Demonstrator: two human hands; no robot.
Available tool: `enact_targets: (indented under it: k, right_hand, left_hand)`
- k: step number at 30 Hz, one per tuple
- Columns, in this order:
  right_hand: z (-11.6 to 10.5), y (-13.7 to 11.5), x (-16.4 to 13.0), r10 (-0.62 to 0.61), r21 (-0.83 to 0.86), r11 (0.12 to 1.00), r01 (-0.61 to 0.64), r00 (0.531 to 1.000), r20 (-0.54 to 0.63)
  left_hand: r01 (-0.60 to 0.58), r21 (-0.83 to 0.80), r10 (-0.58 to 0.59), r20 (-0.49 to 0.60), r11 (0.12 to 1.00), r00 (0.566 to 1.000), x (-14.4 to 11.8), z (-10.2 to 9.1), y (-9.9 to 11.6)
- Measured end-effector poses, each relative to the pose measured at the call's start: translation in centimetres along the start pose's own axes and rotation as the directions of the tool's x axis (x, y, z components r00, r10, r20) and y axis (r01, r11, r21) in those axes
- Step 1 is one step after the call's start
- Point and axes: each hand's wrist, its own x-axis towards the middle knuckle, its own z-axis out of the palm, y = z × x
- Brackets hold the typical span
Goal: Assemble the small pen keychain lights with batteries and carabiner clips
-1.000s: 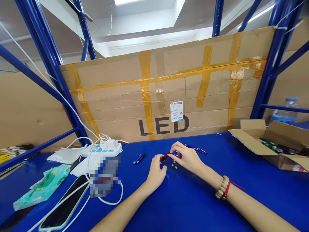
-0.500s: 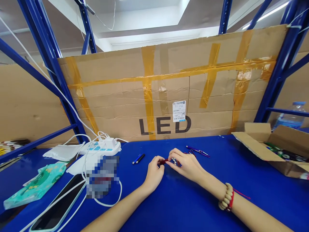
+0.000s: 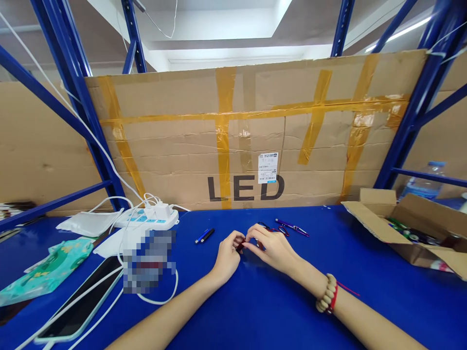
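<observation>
My left hand (image 3: 229, 257) has its fingers curled round a small dark red thing (image 3: 241, 246), whose kind I cannot make out. Facing it, my right hand (image 3: 272, 247) pinches the other end between thumb and fingers, and most of the thing is hidden. Just beyond the right hand lie a dark red and black object with loops (image 3: 283, 231), partly covered, and a purple pen (image 3: 292, 227). To the left of my left hand, a blue pen-like piece (image 3: 202, 236) and a black one (image 3: 207, 236) lie side by side.
On the left stand a white power strip (image 3: 148, 221) with cables, a phone (image 3: 80, 304), a green patterned packet (image 3: 54, 272) and a blurred-out item (image 3: 149, 262). An open cardboard box (image 3: 412, 248) with small items is at right. Cardboard (image 3: 175, 160) walls the back.
The view has shifted slightly. My hands have drawn closer together, so less of the dark red thing shows between them. More of the looped object beyond my right hand is visible.
</observation>
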Motion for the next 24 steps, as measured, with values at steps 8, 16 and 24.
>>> enact_targets:
  k: [8, 16, 24]
  right_hand:
    - [-0.41, 0.17, 0.13, 0.035, 0.0, 0.999, -0.035, 0.999, -0.036]
    - [-0.5, 0.32, 0.1, 0.057, -0.008, 0.998, -0.057, 0.998, -0.016]
    - [-0.42, 0.38, -0.02, 0.043, -0.011, 0.999, -0.043, 0.999, -0.003]
  left_hand:
    - [0.058, 0.002, -0.057, -0.15, 0.998, 0.987, 0.11, -0.29, -0.18]
    - [0.223, -0.214, -0.269, -0.218, 0.951, 0.938, 0.53, -0.44, 0.13]
    - [0.209, -0.275, -0.289, -0.297, 0.939, 0.91, 0.49, -0.53, -0.09]
